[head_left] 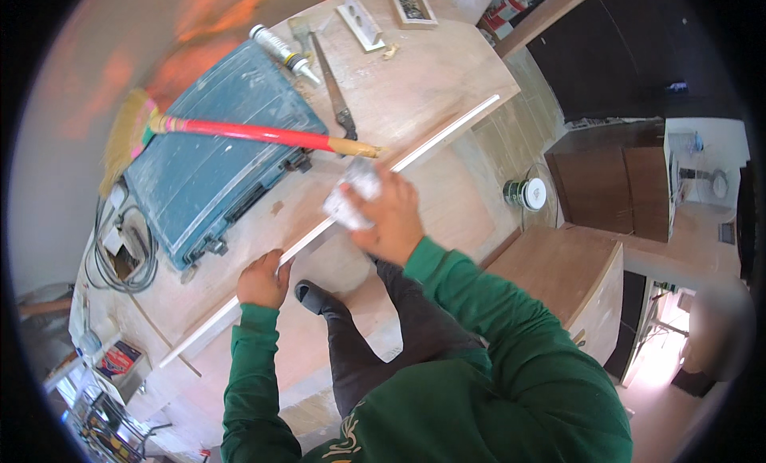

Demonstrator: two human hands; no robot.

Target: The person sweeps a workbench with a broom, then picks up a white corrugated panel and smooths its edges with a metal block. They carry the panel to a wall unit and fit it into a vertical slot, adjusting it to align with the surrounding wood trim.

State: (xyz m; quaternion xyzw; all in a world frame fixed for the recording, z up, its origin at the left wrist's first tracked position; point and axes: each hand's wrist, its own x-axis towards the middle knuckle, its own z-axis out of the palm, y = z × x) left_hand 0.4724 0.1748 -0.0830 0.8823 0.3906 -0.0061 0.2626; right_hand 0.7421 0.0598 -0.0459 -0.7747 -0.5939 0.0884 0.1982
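Long thin white strip (307, 239) could skew, one bare left hand (262, 282) steadying it
Strip lies along near edge of pale wooden tabletop (391, 88), no fastening visible; left fingers curled over it, right hand (392, 219) closed round crumpled white wad (343, 212) (cloth or paper, can't tell) over it; uneven push from the wad could bow or shift the far end, which no hand holds; red-handled straw broom (247, 132) rests across blue hard-shell case (235, 172), handle tip just beside right hand: a wide stroke could knock it
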